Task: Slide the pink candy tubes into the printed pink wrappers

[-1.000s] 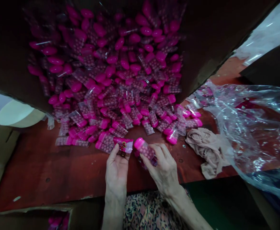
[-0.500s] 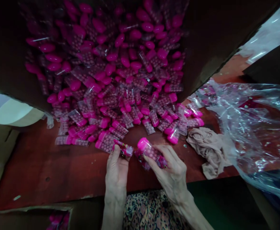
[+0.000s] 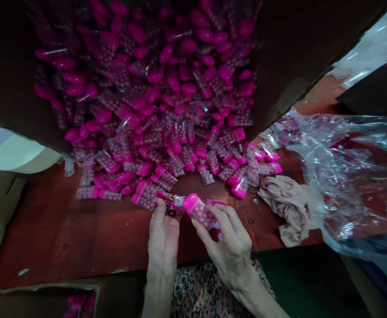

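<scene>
My left hand (image 3: 164,234) is closed on a printed pink sleeve (image 3: 169,200), the thumb pressing on its near side. Between the thumb and fingers of my right hand (image 3: 228,238) is a clear candy container (image 3: 200,212) with a bright pink cap and pale pink balls inside. The capped end points left and meets the right end of the sleeve; whether it is inside I cannot tell. More printed pink wrapping (image 3: 215,202) shows behind the right fingers, partly hidden. Just beyond my hands lie more filled containers (image 3: 147,194).
A big heap of pink-capped containers (image 3: 180,110) spills from a dark carton (image 3: 289,57) onto the red table (image 3: 90,238). To the right are a crumpled beige cloth (image 3: 284,205) and clear plastic film (image 3: 352,176). A white bowl (image 3: 21,154) stands left; an open box (image 3: 41,300) sits below.
My right hand has moved slightly left, bringing the container's pink cap up against the sleeve's end. The left hand has barely shifted, and its sleeve now lies more level.
</scene>
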Motion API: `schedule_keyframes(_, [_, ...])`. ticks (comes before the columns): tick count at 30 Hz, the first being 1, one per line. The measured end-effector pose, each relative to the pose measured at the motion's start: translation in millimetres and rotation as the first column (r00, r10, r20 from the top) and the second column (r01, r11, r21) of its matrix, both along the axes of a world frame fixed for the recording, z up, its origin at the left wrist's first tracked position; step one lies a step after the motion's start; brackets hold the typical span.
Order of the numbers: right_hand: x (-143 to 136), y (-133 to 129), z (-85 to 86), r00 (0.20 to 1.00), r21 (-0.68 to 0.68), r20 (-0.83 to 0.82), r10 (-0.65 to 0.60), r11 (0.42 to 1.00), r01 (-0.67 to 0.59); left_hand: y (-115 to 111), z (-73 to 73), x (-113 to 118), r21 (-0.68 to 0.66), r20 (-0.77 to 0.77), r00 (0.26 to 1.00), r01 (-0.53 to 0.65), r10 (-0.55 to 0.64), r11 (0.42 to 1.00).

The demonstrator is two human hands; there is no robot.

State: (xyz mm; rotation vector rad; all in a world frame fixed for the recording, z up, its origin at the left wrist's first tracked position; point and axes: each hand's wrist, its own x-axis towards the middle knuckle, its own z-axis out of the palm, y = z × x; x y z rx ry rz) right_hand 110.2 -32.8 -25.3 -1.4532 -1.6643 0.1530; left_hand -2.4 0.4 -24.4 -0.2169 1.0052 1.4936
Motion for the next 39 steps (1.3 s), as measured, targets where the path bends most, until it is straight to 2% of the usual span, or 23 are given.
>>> schedule_keyframes(9, [0,-1,-2.1,0.999,-0.042,-0.029,-0.017,0.999,0.015,0,-0.7,1,0.015,-0.016,1.0,0.009,-0.009,1.0])
schedule_keyframes(17, [4,3,-1.0,0.998,-0.056,-0.03,-0.047,0.997,0.045,1,-8.4,1,0.053,-0.088,0.996,0.005,-0.001,0.999])
schedule_keyframes(27, [2,1,-5.8,0.999,-0.036,0.008,-0.052,0.998,0.053,-3,-14.7,4,0.118,-0.116,0.99,0.092,-0.078,0.989])
schedule_keyframes(35, [8,2,-1.9,0.991,-0.215,-0.13,-0.012,0.977,-0.016,-2,-17.1,6,0.102,-0.122,0.986,0.126,-0.113,0.987])
schedule_keyframes(39, [8,2,-3.7,0.996,-0.159,-0.082,-0.033,0.987,0.02,-3,-15.7,7,0.095,-0.118,0.986,0.131,-0.119,0.987])
